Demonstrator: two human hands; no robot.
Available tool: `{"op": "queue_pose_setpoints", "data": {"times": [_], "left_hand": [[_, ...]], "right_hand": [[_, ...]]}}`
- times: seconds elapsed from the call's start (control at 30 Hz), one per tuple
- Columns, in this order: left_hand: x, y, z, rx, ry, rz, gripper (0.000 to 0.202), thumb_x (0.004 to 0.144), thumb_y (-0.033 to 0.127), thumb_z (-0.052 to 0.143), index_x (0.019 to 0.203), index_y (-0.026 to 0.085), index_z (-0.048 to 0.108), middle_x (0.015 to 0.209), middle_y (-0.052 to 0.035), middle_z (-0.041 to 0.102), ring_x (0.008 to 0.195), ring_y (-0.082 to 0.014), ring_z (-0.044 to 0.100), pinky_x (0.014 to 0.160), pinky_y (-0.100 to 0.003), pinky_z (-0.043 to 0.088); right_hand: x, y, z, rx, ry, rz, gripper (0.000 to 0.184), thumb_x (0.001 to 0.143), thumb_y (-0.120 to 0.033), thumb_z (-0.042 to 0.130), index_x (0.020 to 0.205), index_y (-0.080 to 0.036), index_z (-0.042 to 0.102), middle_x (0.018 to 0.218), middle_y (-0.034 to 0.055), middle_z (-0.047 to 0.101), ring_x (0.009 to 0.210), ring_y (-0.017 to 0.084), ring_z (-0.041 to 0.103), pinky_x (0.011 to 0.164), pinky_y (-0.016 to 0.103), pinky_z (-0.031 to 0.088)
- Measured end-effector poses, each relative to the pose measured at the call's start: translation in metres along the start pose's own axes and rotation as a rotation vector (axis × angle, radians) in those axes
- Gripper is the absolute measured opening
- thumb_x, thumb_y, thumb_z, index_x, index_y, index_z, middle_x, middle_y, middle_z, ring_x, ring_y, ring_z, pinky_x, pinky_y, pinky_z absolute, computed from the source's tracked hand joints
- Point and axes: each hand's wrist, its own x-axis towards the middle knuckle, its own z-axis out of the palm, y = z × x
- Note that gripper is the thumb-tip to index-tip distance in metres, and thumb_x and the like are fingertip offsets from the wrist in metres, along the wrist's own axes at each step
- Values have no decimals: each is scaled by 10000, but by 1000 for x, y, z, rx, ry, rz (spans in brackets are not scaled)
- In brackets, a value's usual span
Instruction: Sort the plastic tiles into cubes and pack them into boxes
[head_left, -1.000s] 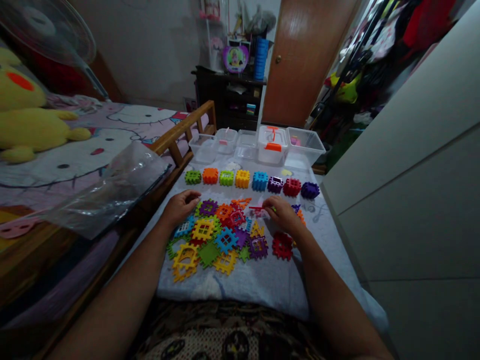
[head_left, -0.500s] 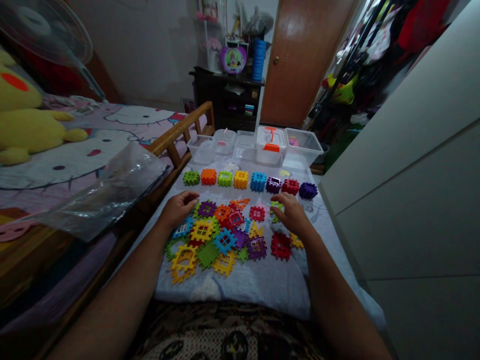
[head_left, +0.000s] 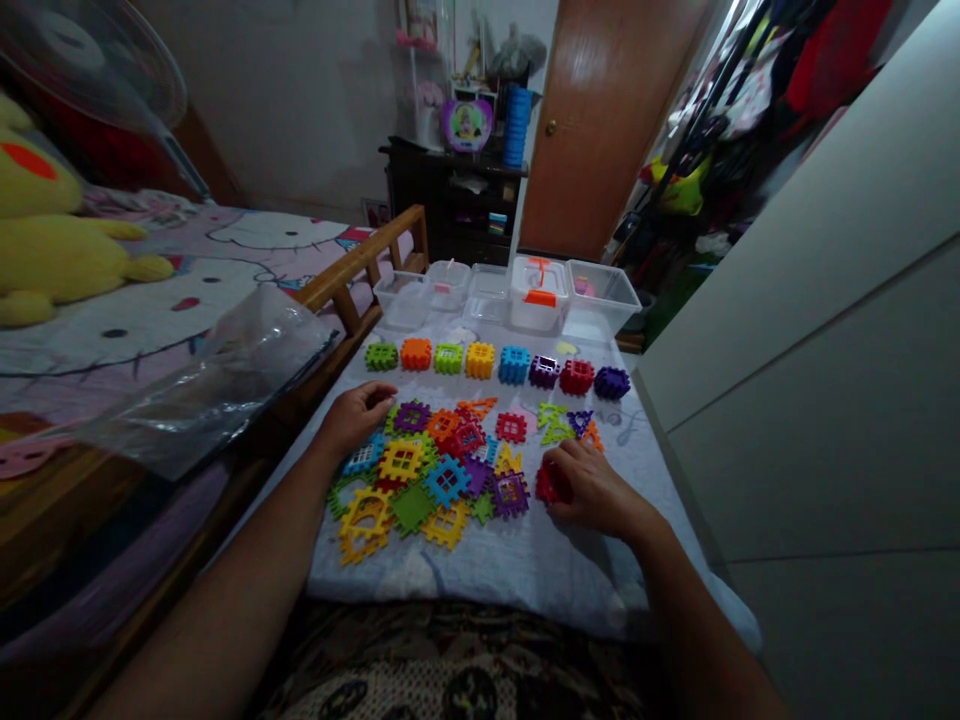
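My left hand (head_left: pixel 358 413) rests at the far left edge of a loose pile of notched plastic building tiles, its fingers loosely bent and apart with nothing in them. In that pile lie a yellow window tile (head_left: pixel 401 460), a blue tile (head_left: pixel 448 481), a green tile (head_left: pixel 412 508) and a purple tile (head_left: pixel 511 493). To the right of the pile, my right hand (head_left: pixel 592 487) is closed around a red building tile (head_left: pixel 545 484), covering most of it. Just beyond that hand are green triangular pieces (head_left: pixel 553 424), a dark purple triangle (head_left: pixel 580 423) and an orange piece (head_left: pixel 593 436).
A row of tile stacks, including a yellow stack (head_left: pixel 480 361) and a blue stack (head_left: pixel 515 365), crosses the cloth-covered table (head_left: pixel 465 575). Behind stand clear plastic boxes, one being a lidded box (head_left: pixel 538 297). A wooden bed rail (head_left: pixel 352 262) borders the left, a white cabinet (head_left: pixel 817 400) the right.
My right hand has come back toward me from the green pieces and closed on the red tile. The triangular pieces beyond are now uncovered. My left hand stays put.
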Motion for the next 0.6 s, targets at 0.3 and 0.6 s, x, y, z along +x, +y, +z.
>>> {"op": "queue_pose_setpoints", "data": {"times": [0.3, 0.6], "left_hand": [[0, 1, 0, -23, -3, -2, 449, 699, 520, 598, 970, 176, 696, 880, -61, 728, 843, -243, 676, 784, -332, 513], [-1, 3, -1, -27, -3, -3, 449, 706, 531, 607, 966, 176, 697, 875, -62, 732, 834, -241, 675, 774, -330, 513]], "right_hand": [[11, -1, -5, 102, 27, -2, 220, 766, -183, 696, 958, -181, 589, 985, 73, 603, 888, 206, 544, 799, 327, 439], [50, 3, -31, 153, 113, -9, 167, 925, -162, 509, 856, -190, 659, 859, 47, 668, 789, 168, 599, 731, 289, 430]]}}
